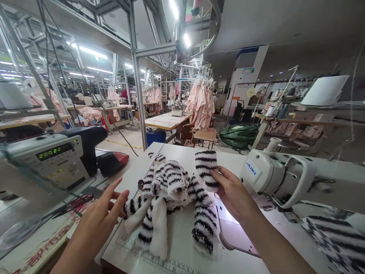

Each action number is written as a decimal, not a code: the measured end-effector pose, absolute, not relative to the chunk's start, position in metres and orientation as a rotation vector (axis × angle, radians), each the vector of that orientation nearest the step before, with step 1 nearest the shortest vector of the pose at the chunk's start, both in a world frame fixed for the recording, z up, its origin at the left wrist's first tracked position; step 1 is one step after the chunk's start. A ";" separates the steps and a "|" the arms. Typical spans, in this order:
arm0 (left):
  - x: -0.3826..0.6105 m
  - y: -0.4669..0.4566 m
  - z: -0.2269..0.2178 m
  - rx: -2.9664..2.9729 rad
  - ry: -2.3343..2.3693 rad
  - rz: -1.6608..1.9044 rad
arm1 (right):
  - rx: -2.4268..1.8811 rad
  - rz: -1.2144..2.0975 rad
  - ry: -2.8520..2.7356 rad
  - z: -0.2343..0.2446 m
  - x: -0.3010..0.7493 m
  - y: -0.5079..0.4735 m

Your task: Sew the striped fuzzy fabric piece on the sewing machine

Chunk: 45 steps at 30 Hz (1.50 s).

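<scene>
While left hand [98, 217] hovers spread, empty, right hand [232, 194] pinches fuzzy striped oblong piece [205, 169].

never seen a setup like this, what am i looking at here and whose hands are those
There's no robot: this single picture comes from a camera worn on a person's head, looking forward and down at their own bare hands. The right hand holds a fuzzy striped piece between thumb and fingers. The left hand is open and holds nothing, close to the black-and-white striped fabric heaped on the white table. On the right stands a sewing machine marked JUKI; on the left, a machine with a lit number display.
</scene>
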State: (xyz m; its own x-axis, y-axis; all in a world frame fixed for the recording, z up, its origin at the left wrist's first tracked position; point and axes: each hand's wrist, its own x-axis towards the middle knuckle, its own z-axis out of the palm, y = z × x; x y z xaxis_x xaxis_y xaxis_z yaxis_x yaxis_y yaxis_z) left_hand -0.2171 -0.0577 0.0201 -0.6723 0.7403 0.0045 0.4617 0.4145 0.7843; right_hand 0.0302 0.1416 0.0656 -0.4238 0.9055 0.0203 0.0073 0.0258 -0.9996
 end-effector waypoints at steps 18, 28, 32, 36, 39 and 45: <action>-0.086 -0.032 0.059 1.137 1.548 1.720 | -0.640 2.055 -1.132 0.078 0.032 0.050; -0.099 -0.035 0.048 1.608 1.544 1.563 | -0.924 1.303 -1.774 0.064 0.072 0.036; -0.094 -0.032 0.040 1.487 1.410 1.568 | -1.097 1.224 -2.074 0.071 0.069 0.027; -0.091 -0.027 0.029 1.389 1.486 1.584 | -1.187 1.366 -2.082 0.067 0.065 0.024; -0.092 -0.029 0.028 1.303 1.410 1.523 | -1.241 1.401 -2.038 0.064 0.066 0.025; -0.093 -0.038 0.028 1.070 1.216 1.516 | -1.264 1.425 -1.974 0.066 0.067 0.025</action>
